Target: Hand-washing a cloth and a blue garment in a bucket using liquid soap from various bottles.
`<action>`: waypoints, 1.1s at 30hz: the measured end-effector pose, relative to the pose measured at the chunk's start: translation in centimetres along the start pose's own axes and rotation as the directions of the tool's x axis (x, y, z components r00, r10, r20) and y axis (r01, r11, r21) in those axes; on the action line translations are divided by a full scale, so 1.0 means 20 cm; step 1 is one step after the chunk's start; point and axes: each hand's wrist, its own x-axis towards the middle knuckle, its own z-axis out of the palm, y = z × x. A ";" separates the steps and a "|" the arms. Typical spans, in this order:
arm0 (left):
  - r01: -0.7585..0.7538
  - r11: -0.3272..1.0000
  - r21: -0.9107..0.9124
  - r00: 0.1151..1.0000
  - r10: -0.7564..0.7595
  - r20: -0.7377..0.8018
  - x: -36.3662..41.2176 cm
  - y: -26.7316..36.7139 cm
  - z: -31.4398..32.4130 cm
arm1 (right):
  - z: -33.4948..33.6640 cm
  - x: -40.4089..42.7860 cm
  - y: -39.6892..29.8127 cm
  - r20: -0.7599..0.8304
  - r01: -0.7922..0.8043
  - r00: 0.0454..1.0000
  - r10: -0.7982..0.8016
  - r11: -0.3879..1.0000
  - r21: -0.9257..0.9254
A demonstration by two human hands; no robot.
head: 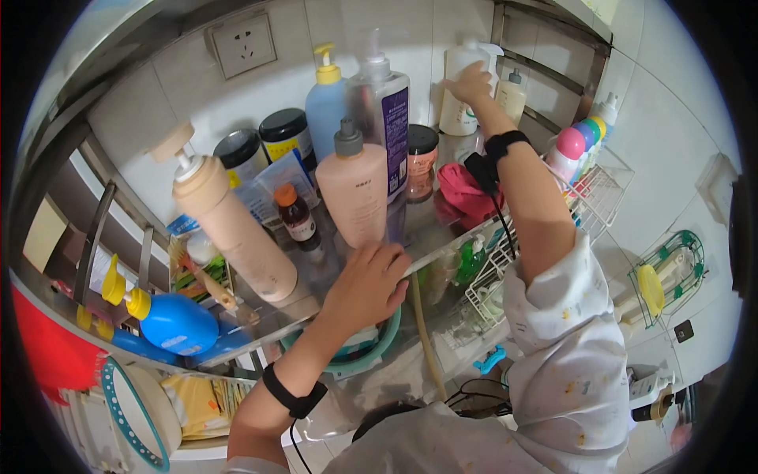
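My right hand (472, 84) is stretched to the back of a metal shelf, in front of a white spray bottle (459, 115). Its thumb and fingers are apart over the bottle's upper body; whether they grip it is unclear. Beside that bottle stands a small cream bottle with a grey pump (511, 98). My left hand (368, 281) rests at the shelf's front edge, close to the base of a pale pink pump bottle (353, 189). Its fingers are bent, and the palm is hidden. Behind the pink bottle is a tall clear pump bottle with a purple label (395, 136).
A beige pump bottle (237, 228), a blue bottle with a yellow pump (177, 323), a brown medicine bottle (296, 219), black-lidded jars (284, 127) and a crumpled red cloth (465, 192) share the shelf. Below are a green basin (388, 340) and a white wire rack (488, 296).
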 end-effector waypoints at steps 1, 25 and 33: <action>-0.002 1.000 -0.017 1.000 0.002 0.006 -0.01 -0.01 -0.01 | -0.05 -0.10 -0.10 0.040 -0.039 0.998 0.039 0.999 -0.008; -0.079 0.995 -0.067 0.996 0.077 -0.038 0.02 0.00 0.03 | -0.64 -0.82 -0.52 0.150 0.295 0.882 -0.448 0.770 0.566; -0.067 0.995 -0.078 0.997 0.065 -0.033 0.02 0.01 0.03 | -0.86 -0.72 -0.51 -0.145 0.370 0.927 -0.345 0.793 0.483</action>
